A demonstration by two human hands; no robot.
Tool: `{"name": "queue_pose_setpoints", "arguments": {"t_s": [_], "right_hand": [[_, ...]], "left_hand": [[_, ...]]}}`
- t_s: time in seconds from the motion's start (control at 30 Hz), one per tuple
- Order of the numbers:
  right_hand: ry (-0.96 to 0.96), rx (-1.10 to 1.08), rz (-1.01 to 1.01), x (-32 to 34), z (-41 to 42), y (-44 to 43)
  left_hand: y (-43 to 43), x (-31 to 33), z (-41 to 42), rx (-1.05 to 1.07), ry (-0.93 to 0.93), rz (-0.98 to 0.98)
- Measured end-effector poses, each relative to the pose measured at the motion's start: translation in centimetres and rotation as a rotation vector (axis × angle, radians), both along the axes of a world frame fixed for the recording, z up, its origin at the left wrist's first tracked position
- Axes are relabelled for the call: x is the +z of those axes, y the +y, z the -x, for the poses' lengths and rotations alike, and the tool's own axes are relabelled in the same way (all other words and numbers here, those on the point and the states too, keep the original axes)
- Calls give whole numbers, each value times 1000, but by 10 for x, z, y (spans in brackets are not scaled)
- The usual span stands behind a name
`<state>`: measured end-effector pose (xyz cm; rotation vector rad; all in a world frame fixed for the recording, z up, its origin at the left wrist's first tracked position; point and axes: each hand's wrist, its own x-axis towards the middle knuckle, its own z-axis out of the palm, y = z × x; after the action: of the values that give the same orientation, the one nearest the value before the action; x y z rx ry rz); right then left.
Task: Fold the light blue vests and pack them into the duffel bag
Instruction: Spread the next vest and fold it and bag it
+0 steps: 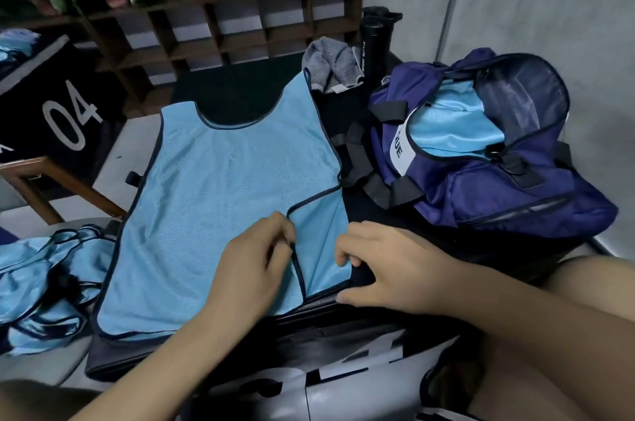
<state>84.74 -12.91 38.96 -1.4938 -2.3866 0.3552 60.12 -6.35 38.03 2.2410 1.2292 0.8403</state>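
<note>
Head view, duffel bag (pixel 498 200) lettered UE, box (pixel 37 87) numbered 04

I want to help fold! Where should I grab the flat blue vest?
Probably pinch the vest by its two shoulder straps, reaching from the far side. It lies flat with the neck away, the straps are narrow free ends, and the left hand and right hand hold the near corner.

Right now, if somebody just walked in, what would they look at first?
Probably the big light blue vest spread flat in the middle, where the left hand and right hand pinch its folded-over corner. Next comes the navy duffel bag on the right, unzipped with light blue fabric already inside, and the heap of vests at the far left.
</note>
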Motion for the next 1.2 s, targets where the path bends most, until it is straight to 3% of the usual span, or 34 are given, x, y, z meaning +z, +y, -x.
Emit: {"name": "queue_pose_setpoints", "arguments": {"t_s": [0.27, 0.43, 0.93, 1.2], "right_hand": [[-135, 20, -289, -15, 16, -3], [-221, -4, -412, -18, 27, -4], [-141, -196, -425, -15, 24, 10], [-215, -119, -526, -10, -3, -3]], "left_hand": [[-30, -10, 0, -124, 147, -23], [-29, -15, -2, -140, 264, -152], [-31, -6, 4, -98, 52, -49], [-33, -6, 4, -114, 53, -34]]}}
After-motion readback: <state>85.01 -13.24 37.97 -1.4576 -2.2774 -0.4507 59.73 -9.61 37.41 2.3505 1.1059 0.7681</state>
